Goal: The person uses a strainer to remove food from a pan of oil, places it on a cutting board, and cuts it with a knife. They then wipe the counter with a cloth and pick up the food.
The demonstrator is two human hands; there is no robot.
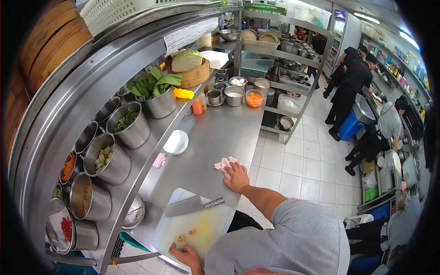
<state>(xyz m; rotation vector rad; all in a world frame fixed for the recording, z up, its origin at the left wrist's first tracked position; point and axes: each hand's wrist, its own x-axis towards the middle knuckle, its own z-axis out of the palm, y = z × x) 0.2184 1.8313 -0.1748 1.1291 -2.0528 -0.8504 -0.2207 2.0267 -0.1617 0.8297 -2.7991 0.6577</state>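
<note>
Clearly the right hand (237, 176) is pressed flat, fingers spread, on a pink cloth (224, 163) near the right edge of the steel bench (215, 133). The left hand (185, 255) sits at the near edge of the white cutting board (195, 227), fingers curled narrowly around its rim; I cannot tell how firmly it grips. A cleaver (192, 205) lies loose across the far part of the board, blade to the left and handle pointing right toward the cloth hand. A few small food scraps (185, 236) rest on the board just beyond the left hand.

The main risk, as I judge it, is the cleaver: if the board gets nudged or tilted by the left hand, the blade could slide off, and a wide wiping sweep toward the near side could bring the right hand against the handle. The board seems to overhang the near edge of the bench, so pressure there might tip it. A small white bowl (176, 141) stands farther along on the left, well apart from the cloth. Other people work far to the right, not close.
</note>
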